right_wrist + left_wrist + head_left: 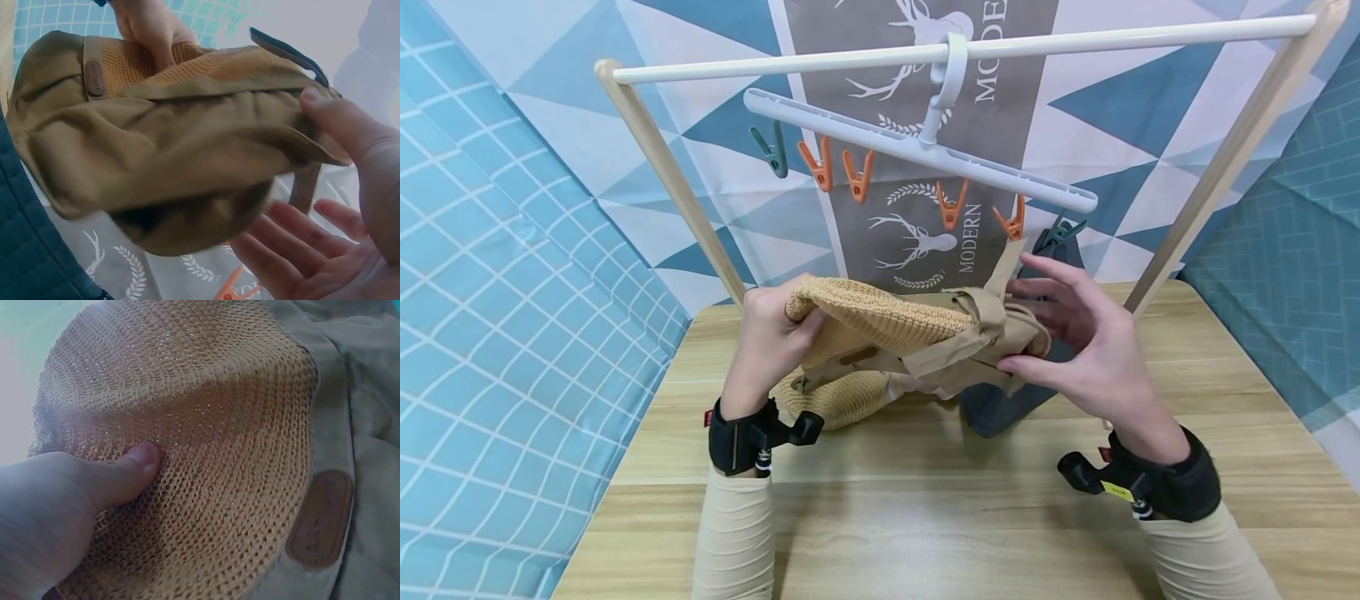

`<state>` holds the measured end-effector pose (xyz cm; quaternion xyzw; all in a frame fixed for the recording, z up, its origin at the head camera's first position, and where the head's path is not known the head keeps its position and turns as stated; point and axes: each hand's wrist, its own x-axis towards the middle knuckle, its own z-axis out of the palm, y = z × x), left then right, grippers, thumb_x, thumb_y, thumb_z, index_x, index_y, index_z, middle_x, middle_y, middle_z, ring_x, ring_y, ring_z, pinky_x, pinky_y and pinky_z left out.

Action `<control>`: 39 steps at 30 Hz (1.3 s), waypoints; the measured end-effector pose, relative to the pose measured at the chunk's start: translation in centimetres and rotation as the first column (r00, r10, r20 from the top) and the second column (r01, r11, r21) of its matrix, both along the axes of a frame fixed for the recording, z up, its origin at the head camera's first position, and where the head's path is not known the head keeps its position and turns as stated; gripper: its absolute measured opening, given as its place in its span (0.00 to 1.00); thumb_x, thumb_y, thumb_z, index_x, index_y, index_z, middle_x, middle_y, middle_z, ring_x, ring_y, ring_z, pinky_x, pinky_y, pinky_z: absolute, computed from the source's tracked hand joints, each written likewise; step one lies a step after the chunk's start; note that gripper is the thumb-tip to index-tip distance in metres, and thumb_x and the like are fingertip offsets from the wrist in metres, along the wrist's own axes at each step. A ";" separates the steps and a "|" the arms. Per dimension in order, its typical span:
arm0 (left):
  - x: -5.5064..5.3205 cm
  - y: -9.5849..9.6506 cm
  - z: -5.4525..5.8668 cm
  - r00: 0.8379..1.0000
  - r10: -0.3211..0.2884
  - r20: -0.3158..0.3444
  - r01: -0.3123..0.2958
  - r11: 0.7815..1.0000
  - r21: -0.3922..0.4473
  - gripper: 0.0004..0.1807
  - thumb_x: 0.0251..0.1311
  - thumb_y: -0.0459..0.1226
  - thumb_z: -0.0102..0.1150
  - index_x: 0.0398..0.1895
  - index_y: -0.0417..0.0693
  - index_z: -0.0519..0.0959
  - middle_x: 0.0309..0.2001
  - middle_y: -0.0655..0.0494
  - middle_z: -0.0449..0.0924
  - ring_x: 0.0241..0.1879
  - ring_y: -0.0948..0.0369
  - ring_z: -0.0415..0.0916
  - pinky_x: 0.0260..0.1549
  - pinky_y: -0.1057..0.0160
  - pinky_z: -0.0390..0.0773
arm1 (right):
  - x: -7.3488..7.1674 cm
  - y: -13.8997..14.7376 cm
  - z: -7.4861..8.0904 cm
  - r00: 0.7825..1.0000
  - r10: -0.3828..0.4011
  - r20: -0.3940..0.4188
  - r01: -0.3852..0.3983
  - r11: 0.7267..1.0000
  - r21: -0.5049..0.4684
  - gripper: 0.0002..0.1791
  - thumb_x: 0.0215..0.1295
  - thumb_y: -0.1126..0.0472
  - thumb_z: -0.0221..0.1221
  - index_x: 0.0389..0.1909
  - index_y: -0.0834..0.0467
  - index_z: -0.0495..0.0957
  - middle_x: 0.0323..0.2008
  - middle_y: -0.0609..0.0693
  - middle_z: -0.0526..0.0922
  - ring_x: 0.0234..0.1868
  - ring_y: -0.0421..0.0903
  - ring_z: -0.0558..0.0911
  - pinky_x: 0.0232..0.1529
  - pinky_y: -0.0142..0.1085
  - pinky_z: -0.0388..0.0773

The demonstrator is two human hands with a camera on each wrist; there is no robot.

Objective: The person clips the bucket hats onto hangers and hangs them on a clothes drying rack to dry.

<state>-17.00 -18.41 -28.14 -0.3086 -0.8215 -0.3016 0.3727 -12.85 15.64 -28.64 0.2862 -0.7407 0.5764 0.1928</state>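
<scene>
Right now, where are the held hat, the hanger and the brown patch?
Held hat (904, 317), head view: on its woven brim.
Hanger (917, 149), head view: middle of its bar.
Brown patch (320, 519), left wrist view: patch's center.

A pale wood-grain tabletop (925, 517) is stretching beneath everything, its bands of grain running sideways and its far corners curving round. Light is gleaming off its near middle. Two wooden posts (1225, 171) are coming down toward its far side, their feet hiding from view. A tan hat (838, 402) and a dark blue fabric piece (1003, 410) are dipping low, but the pictures aren't showing whether either is touching the surface.
</scene>
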 end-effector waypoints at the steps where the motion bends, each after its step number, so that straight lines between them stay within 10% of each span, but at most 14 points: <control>1: 0.0 0.0 0.1 1.000 0.005 -0.001 -0.005 1.000 -0.004 0.07 0.58 0.26 0.63 0.24 0.44 0.80 0.15 0.55 0.67 0.15 0.63 0.59 0.18 0.64 0.59 | 0.0 0.1 0.1 1.000 0.019 0.009 -0.019 1.000 -0.017 0.58 0.33 0.86 0.73 0.72 0.58 0.66 0.57 0.47 0.81 0.53 0.40 0.84 0.51 0.23 0.81; 11: 0.5 0.4 0.3 1.000 0.000 -0.012 0.000 1.000 -0.026 0.06 0.59 0.27 0.64 0.27 0.44 0.82 0.16 0.55 0.70 0.15 0.62 0.59 0.18 0.64 0.59 | 0.2 -0.6 0.0 0.992 0.084 -0.097 -0.077 0.995 0.068 0.64 0.23 0.85 0.77 0.72 0.64 0.64 0.71 0.60 0.66 0.71 0.48 0.68 0.65 0.25 0.71; 17: 1.1 0.7 0.7 0.999 -0.035 -0.024 0.033 0.998 -0.045 0.04 0.62 0.30 0.63 0.32 0.46 0.85 0.23 0.55 0.85 0.18 0.63 0.68 0.21 0.61 0.69 | -0.1 -1.4 -0.8 0.973 0.152 -0.176 -0.141 0.987 0.071 0.41 0.34 0.85 0.74 0.58 0.68 0.78 0.60 0.52 0.82 0.61 0.46 0.79 0.60 0.27 0.74; 29: 1.1 1.0 0.7 0.998 -0.056 -0.005 0.056 0.998 -0.009 0.05 0.58 0.30 0.67 0.35 0.47 0.86 0.31 0.53 0.90 0.23 0.62 0.79 0.25 0.58 0.77 | 0.0 -1.7 -1.4 0.968 -0.070 -0.239 0.071 0.997 -0.007 0.25 0.40 0.86 0.67 0.43 0.68 0.85 0.40 0.39 0.87 0.36 0.35 0.83 0.39 0.21 0.78; 39: 0.8 0.6 0.7 0.987 -0.095 0.133 0.082 0.992 0.095 0.37 0.44 0.42 0.79 0.62 0.54 0.78 0.53 0.53 0.87 0.48 0.61 0.84 0.41 0.57 0.81 | -0.2 -1.0 -0.9 0.950 -0.261 -0.169 0.241 0.961 -0.133 0.20 0.44 0.84 0.68 0.42 0.69 0.85 0.38 0.34 0.86 0.38 0.37 0.84 0.45 0.25 0.77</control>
